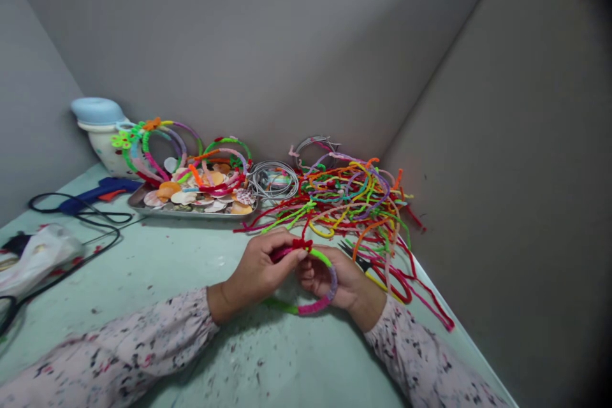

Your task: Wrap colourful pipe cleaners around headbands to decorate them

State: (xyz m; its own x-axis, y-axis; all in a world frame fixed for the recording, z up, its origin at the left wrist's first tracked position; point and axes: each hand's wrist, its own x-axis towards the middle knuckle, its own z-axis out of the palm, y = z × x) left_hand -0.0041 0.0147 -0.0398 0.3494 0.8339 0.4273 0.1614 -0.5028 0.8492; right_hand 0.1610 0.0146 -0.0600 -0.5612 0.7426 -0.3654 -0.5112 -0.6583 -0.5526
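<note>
Pinched in the left hand [268,268], the multicoloured ring [319,306] hangs above the table [191,268], right hand [337,277] closed on its other side by the red bow [303,245]! Just beyond sit scissors [382,277], a pipe-cleaner heap [349,194] and a metal tray [191,214] of shells [184,197].

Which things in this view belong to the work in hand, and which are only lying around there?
Seem to belong:
- wrapped ring, in left hand and right hand
- fuzzy stems
- wire coils
- scissors

Probably just lying about:
- blue-lidded container
- white plastic bag
- tray of shells
- blue tool
</note>
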